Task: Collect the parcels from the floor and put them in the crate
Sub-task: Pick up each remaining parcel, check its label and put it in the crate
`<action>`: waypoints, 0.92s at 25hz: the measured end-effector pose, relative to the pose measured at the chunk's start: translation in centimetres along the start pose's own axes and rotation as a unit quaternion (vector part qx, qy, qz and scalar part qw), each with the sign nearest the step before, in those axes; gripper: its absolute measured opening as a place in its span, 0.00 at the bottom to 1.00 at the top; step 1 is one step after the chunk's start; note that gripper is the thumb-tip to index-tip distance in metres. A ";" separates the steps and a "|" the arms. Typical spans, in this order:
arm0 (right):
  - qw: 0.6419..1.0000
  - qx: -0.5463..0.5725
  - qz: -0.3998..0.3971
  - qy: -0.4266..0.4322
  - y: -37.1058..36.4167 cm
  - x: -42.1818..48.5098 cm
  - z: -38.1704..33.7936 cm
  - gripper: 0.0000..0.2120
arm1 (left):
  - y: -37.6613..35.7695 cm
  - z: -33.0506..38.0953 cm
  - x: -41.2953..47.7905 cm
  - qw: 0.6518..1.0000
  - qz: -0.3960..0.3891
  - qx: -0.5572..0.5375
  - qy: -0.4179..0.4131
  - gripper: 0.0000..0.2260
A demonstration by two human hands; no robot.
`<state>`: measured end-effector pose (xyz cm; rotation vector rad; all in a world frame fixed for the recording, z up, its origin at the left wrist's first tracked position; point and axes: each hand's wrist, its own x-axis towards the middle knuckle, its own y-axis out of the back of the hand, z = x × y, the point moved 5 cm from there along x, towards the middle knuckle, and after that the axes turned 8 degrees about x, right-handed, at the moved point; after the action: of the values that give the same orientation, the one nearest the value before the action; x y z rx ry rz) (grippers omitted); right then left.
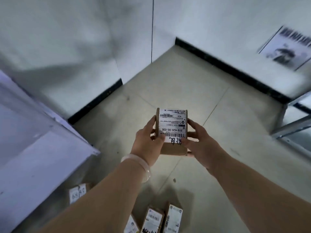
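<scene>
Forearms (101,190) reach out; left hand (146,142) and right hand (200,142) clamp a parcel (173,121), label up, likely for reading; floor parcels (153,219) at six o'clock.

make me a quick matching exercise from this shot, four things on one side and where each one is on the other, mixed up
Things:
1 poster
2 labelled parcel
3 bracelet
4 bottom parcels

Places:
A gripped by left hand and right hand
B lying on the floor
C round the left wrist
D on the wall at right

Pairs: 1-D, 2-A, 3-C, 4-B
</scene>
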<state>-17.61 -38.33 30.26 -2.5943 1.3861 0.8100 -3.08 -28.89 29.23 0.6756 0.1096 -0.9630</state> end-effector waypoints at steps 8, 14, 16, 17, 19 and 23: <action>0.994 0.009 -0.025 0.103 0.1 -17.0 -24.1 0.31 | 18.0 20.2 -13.7 0.994 0.054 -0.009 -0.095 0.26; 0.983 -0.062 -0.073 0.155 -3.7 -28.4 -33.0 0.32 | 27.4 24.2 -24.8 0.992 0.097 -0.019 -0.076 0.27; 0.974 -0.096 -0.104 0.178 -5.6 -31.5 -34.7 0.32 | 29.9 24.1 -28.9 0.988 0.137 -0.039 -0.060 0.27; 0.967 -0.112 -0.122 0.192 -6.5 -33.1 -35.3 0.32 | 30.9 23.8 -31.1 0.985 0.157 -0.049 -0.059 0.27; 0.953 -0.139 -0.160 0.215 -8.1 -36.3 -35.6 0.31 | 32.2 23.0 -35.7 0.975 0.205 -0.064 -0.052 0.27; 0.925 -0.181 -0.236 0.235 -11.1 -42.1 -34.2 0.31 | 33.3 20.0 -44.4 0.959 0.271 -0.084 0.004 0.27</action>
<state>-13.61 -11.24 78.43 -3.3694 0.6371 0.4100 -6.74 4.40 77.79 0.5113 0.0097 -0.4179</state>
